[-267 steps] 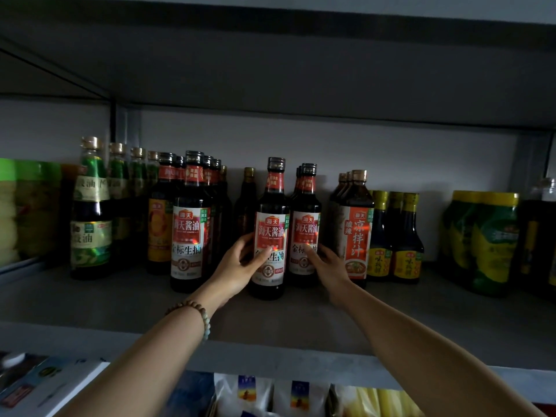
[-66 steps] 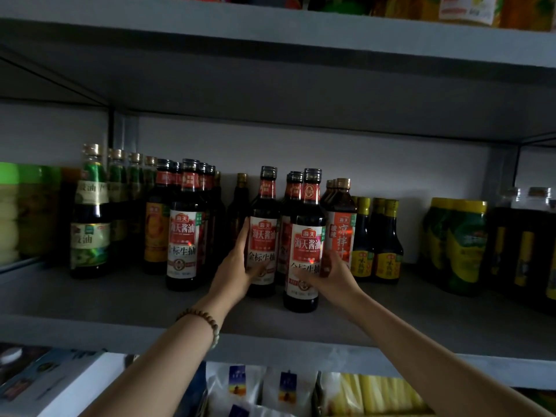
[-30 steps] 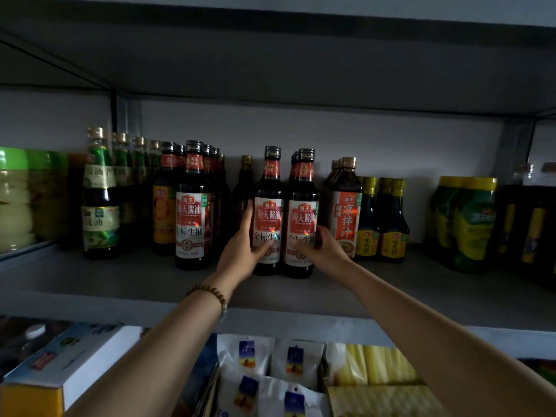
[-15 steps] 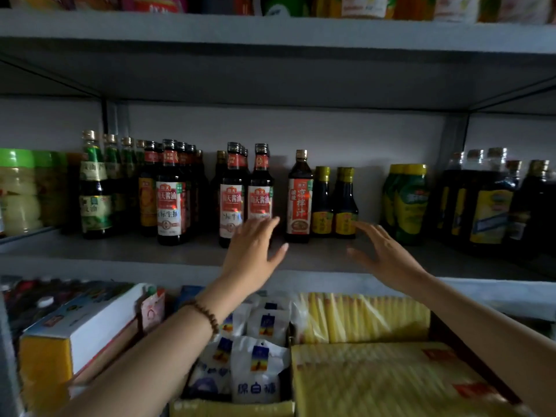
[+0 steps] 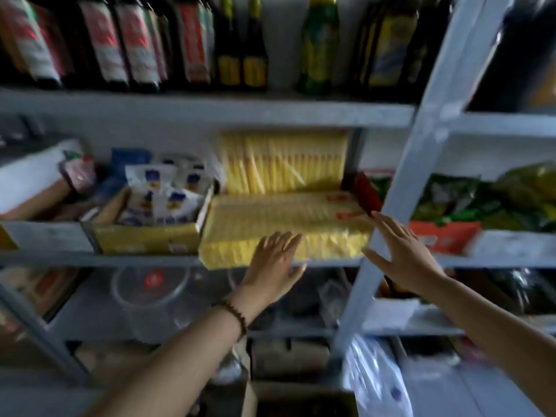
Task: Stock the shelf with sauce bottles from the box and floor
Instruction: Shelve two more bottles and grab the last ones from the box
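Observation:
Dark sauce bottles with red and white labels [image 5: 132, 43] stand in rows on the grey shelf [image 5: 210, 108] at the top of the view. My left hand [image 5: 275, 264], with a bead bracelet on the wrist, hangs in the air below that shelf with fingers spread, holding nothing. My right hand [image 5: 401, 260] is also spread and empty, in front of the grey shelf upright [image 5: 421, 152]. The frame is blurred by motion. A dim cardboard box edge [image 5: 249, 398] shows at the bottom.
On the shelf below lie yellow noodle packs [image 5: 282, 224], a yellow carton of white and blue sachets [image 5: 144, 233] and green bags [image 5: 496, 200] to the right. Lower down are clear lidded containers [image 5: 150, 287] and a white plastic bag [image 5: 376, 383].
Both hands let go of the two bottles on the shelf and drew back and down. The view dropped from the bottle shelf towards the lower shelves and floor.

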The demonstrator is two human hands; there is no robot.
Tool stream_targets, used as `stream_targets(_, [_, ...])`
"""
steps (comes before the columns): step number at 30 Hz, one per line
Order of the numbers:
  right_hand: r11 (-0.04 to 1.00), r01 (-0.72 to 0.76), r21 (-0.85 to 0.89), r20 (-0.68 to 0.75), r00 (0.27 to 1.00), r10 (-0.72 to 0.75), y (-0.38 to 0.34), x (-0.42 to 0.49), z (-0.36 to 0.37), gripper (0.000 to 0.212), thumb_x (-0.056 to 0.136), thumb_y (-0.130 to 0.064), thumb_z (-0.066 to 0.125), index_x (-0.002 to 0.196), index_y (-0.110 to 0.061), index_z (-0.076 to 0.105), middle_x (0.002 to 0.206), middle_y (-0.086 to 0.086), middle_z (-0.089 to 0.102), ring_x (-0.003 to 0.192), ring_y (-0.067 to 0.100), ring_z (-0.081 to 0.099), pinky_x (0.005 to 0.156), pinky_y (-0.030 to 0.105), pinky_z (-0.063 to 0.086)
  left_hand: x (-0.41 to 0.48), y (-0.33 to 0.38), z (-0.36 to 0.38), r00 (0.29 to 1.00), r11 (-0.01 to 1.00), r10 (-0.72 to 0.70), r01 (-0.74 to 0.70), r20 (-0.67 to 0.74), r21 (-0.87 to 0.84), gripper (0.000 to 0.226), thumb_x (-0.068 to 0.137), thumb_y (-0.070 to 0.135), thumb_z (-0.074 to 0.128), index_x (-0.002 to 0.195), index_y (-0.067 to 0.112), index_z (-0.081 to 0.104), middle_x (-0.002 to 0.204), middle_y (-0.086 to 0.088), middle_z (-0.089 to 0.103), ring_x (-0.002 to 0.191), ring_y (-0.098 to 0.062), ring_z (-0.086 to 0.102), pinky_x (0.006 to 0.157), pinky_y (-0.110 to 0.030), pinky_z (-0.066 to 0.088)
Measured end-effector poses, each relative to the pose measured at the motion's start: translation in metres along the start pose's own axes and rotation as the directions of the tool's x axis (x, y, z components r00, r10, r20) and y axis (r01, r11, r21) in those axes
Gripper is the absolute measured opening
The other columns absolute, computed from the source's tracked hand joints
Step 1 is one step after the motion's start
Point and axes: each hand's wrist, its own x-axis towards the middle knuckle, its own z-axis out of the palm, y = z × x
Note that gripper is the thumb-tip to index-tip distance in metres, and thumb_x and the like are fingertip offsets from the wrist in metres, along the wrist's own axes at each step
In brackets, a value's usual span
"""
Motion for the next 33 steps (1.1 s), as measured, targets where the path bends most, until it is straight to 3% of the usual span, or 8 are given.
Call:
stream_targets(4, [0.996,-0.09,0.005,0.169,0.982,0.088,0.054,-0.077,0.077,0.065,0.086,-0.037,0.062,0.142,-0.018,0.036,0.147,0.006,0.039,0.134,0.027,0.039,0.108,0.038,0.031,-0.032,0.022,0.091,0.964,0.998,-0.047,0.054,0.261,-0.02,0.062,0.094,0.043,0.042,0.147,0.017,0.022,0.151,-0.003,0.028,0.138,-0.02,0.026,0.113,-0.034,0.021])
stream_targets(8, [0.977,-0.213,0.02,0.314,0.929,0.196,0.095,-0.153,0.159,0.064,0.085,-0.037,0.063,0.141,-0.016,0.039,0.147,0.007,0.04,0.134,0.026,0.04,0.109,0.035,0.03,-0.068,0.035,0.183,0.876,0.996,-0.068,0.089,0.478,-0.021,0.066,0.091,0.041,0.048,0.147,0.018,0.021,0.151,-0.002,0.028,0.137,-0.021,0.026,0.113,-0.034,0.022])
stream_targets(13, [0.931,-0.365,0.006,0.463,0.826,0.321,0.128,-0.236,0.264,0.061,0.086,-0.037,0.061,0.14,-0.016,0.039,0.149,0.004,0.036,0.131,0.025,0.043,0.106,0.03,0.031,-0.128,0.036,0.298,0.783,0.974,-0.173,0.225,0.598,-0.014,0.064,0.091,0.046,0.047,0.146,0.022,0.022,0.149,-0.001,0.032,0.134,-0.021,0.033,0.107,-0.032,0.03])
stream_targets(16, [0.914,-0.404,0.02,0.546,0.771,0.329,0.15,-0.279,0.348,0.063,0.089,-0.039,0.055,0.144,-0.019,0.032,0.152,0.0,0.03,0.135,0.021,0.037,0.106,0.028,0.031,-0.159,0.033,0.381,0.752,0.957,-0.209,0.288,0.625,-0.027,0.065,0.091,0.045,0.047,0.146,0.023,0.02,0.147,-0.002,0.035,0.132,-0.021,0.037,0.106,-0.031,0.034])
stream_targets(22, [0.864,-0.501,0.058,0.604,0.706,0.369,0.195,-0.346,0.515,0.067,0.088,-0.038,0.058,0.145,-0.021,0.027,0.151,-0.004,0.028,0.126,0.024,0.046,0.093,0.039,0.047,-0.218,0.026,0.558,0.656,0.912,-0.255,0.407,0.71,-0.048,0.073,0.091,0.045,0.048,0.148,0.022,0.01,0.149,-0.004,0.032,0.132,-0.021,0.038,0.104,-0.035,0.038])
stream_targets(26, [0.815,-0.557,0.157,0.555,0.733,0.394,0.224,-0.356,0.613,0.069,0.086,-0.037,0.062,0.144,-0.02,0.029,0.147,-0.003,0.033,0.121,0.023,0.051,0.09,0.037,0.047,-0.236,0.014,0.663,0.675,0.896,-0.251,0.433,0.693,-0.097,0.075,0.09,0.049,0.05,0.148,0.022,0.011,0.153,-0.001,0.024,0.137,-0.018,0.03,0.105,-0.034,0.038])
stream_targets(30, [0.794,-0.561,0.233,0.531,0.757,0.379,0.243,-0.351,0.696,0.072,0.083,-0.035,0.066,0.143,-0.019,0.03,0.146,0.001,0.035,0.126,0.022,0.047,0.098,0.035,0.044,-0.243,0.007,0.747,0.695,0.843,-0.259,0.501,0.67,-0.195,0.079,0.086,0.048,0.057,0.147,0.023,0.015,0.154,0.001,0.022,0.139,-0.017,0.028,0.107,-0.036,0.037])
stream_targets(33, [0.773,-0.589,0.237,0.577,0.726,0.375,0.251,-0.345,0.743,0.071,0.084,-0.031,0.067,0.144,-0.018,0.03,0.142,0.005,0.042,0.127,0.022,0.044,0.101,0.026,0.034,-0.241,0.002,0.795,0.722,0.796,-0.25,0.533,0.645,-0.287,0.076,0.084,0.045,0.061,0.146,0.025,0.021,0.151,0.004,0.028,0.136,-0.015,0.033,0.107,-0.031,0.036])
